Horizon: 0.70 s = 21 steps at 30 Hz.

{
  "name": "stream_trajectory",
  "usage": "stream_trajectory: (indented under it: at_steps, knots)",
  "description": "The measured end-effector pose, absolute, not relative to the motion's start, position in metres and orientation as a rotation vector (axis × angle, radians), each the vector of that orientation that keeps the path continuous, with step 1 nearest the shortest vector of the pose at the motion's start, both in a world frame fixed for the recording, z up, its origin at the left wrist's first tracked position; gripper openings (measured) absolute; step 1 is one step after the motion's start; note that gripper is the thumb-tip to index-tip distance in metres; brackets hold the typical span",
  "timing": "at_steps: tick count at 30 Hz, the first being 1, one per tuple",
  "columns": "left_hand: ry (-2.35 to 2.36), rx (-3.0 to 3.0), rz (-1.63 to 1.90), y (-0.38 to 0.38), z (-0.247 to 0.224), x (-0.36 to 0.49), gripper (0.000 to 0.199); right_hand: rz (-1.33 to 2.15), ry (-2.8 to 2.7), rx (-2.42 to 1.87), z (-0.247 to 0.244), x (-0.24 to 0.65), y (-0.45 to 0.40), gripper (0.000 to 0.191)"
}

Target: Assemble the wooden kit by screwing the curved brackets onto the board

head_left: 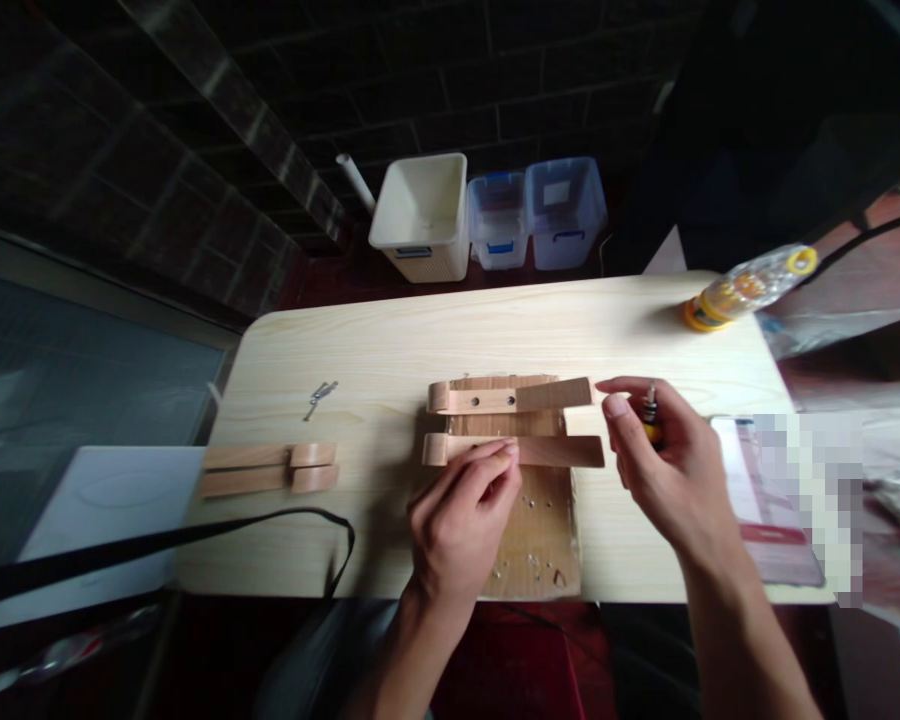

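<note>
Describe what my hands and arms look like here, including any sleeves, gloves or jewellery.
Your left hand and right hand are both bare, with no gloves or rings visible. The left forearm and right forearm show no sleeve, watch or bracelet, and no markings I can make out.

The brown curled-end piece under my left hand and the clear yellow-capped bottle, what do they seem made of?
Brown curled-end piece: probably smooth, satiny wood, judging by faint grain. Clear yellow-capped bottle: likely glossy plastic, being see-through with bright highlights.
</note>
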<state>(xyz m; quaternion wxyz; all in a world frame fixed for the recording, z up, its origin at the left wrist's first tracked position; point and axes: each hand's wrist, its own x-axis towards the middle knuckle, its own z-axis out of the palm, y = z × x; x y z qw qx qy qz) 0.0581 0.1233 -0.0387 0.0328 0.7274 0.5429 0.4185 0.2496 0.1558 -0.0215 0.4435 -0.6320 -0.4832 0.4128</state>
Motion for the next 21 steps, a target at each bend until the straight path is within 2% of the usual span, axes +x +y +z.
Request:
stream_trajectory:
  at_steps: [7,21]
  knots:
    - [1.668,2.212,1.298,0.123,-0.039,0.059,0.020,0.821,-1.138,-1.615,-0.012,0.254,0.152,0.030]
    - [1.605,2.166,1.271,0.121,-0.038,0.055,0.023,0.697,-1.446,-1.634,-0.007,0.252,0.146,0.027]
